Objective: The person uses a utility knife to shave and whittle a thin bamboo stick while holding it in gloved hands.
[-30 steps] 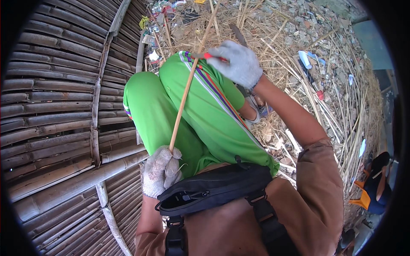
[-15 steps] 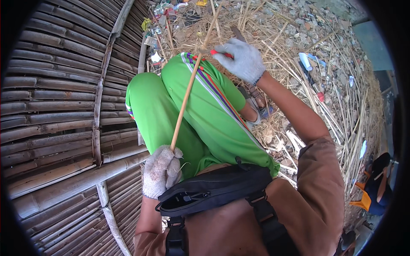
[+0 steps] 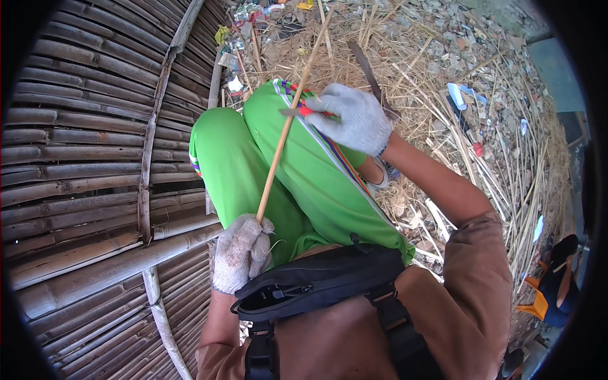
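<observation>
1. Strip, slender, tan, one: is lying to the left of the right hand, its near end in the left hand; its long axis is running away from the body, slanting rightward, the far end reaching beyond both hands.
2. Knife, small, red-handled: is pointing leftward from the right hand, its blade crossing the strip (whether the edge is touching is too small to tell).
3. Left hand, gloved: is gripping the strip's near end, fingers curled, close to the body and beside the black pouch.
4. Right hand, gloved: is holding the knife, back upward, elbow bending, forearm reaching forward and inward; of the two, it is sitting nearer the strip's far end.
5. Green trousers: are spreading under the strip, between the hands.
6. Dark long blade: is lying on the ground, just beyond the right hand.
</observation>
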The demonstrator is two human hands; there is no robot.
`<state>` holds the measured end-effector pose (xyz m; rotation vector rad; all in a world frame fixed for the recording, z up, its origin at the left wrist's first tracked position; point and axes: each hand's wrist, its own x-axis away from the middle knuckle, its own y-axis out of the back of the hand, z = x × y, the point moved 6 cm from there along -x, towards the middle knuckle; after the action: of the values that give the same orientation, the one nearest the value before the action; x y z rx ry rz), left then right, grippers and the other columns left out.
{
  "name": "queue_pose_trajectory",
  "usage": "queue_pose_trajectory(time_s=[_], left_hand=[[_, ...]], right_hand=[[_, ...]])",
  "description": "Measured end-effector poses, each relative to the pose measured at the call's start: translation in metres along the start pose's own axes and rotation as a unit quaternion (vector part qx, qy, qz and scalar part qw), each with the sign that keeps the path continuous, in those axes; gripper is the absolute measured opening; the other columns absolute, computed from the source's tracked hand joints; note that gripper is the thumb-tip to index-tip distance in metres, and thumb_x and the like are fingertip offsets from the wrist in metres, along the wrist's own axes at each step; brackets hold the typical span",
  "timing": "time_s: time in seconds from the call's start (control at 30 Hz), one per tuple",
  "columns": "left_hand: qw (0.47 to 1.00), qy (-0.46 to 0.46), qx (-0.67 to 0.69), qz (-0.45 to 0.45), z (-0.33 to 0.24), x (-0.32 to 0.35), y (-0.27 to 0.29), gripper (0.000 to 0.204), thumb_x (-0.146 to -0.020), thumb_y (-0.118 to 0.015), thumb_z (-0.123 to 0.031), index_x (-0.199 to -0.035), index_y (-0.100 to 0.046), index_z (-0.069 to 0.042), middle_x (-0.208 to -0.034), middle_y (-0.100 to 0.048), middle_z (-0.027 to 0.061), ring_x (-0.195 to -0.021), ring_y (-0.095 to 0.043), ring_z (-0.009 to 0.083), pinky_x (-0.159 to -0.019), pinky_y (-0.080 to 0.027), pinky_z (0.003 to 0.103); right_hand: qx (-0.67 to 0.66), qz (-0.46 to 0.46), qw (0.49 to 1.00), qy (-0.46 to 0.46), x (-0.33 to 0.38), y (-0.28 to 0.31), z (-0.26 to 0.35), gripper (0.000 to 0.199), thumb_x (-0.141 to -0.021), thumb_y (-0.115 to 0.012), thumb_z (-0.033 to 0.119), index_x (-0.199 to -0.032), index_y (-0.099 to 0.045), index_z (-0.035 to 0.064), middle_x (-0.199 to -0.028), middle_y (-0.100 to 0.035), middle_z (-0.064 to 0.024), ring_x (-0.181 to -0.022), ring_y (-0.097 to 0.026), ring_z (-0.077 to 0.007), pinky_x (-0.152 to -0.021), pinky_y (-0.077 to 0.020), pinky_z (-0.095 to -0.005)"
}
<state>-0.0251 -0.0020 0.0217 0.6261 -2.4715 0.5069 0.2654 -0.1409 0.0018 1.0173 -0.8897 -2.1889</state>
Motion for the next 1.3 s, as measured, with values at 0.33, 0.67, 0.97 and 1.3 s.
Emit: queue_pose_trajectory(time_s=[0.33,0.67,0.97,1.3], left_hand=[[0.998,-0.023,-0.064,-0.005,-0.004,-0.002,-0.001,0.030,-0.114,-0.055,-0.028,-0.113,-0.065,0.001,-0.062,-0.054,-0.0010,-0.042,-0.040,0.0079,-0.041,-0.030,0.025],[0.994,-0.041,-0.097,-0.012,-0.013,-0.021,-0.019,0.030,-0.115,-0.054,-0.029,-0.111,-0.064,-0.001,-0.065,-0.056,-0.0010,-0.041,-0.040,0.0077,-0.040,-0.030,0.025],[0.998,-0.036,-0.041,0.016,-0.012,-0.032,-0.028,0.029,-0.114,-0.056,-0.027,-0.110,-0.064,0.001,-0.064,-0.055,-0.0010,-0.040,-0.039,0.0083,-0.039,-0.030,0.026],[0.999,-0.038,-0.027,-0.007,-0.011,-0.035,-0.025,0.032,-0.113,-0.056,-0.025,-0.110,-0.063,0.006,-0.060,-0.051,-0.0011,-0.035,-0.035,0.0096,-0.035,-0.027,0.026]], right_hand=[[0.077,-0.043,0.995,-0.040,-0.030,0.000,-0.052,0.027,-0.097,-0.074,0.041,-0.113,-0.083,0.0203,-0.096,-0.073,-0.0068,-0.087,-0.075,-0.0300,-0.075,-0.0611,-0.0419],[0.015,-0.027,0.999,-0.027,-0.023,-0.008,-0.022,0.032,-0.098,-0.071,0.044,-0.114,-0.082,0.0190,-0.100,-0.074,-0.0089,-0.089,-0.075,-0.0324,-0.079,-0.0606,-0.0447],[0.063,-0.027,0.997,-0.044,-0.023,-0.003,-0.052,0.029,-0.098,-0.073,0.043,-0.114,-0.082,0.0196,-0.093,-0.071,-0.0074,-0.087,-0.074,-0.0300,-0.072,-0.0603,-0.0444],[0.036,-0.053,0.998,-0.003,-0.022,-0.007,-0.035,0.026,-0.097,-0.075,0.042,-0.112,-0.083,0.0226,-0.091,-0.071,-0.0050,-0.080,-0.074,-0.0283,-0.070,-0.0602,-0.0423]])
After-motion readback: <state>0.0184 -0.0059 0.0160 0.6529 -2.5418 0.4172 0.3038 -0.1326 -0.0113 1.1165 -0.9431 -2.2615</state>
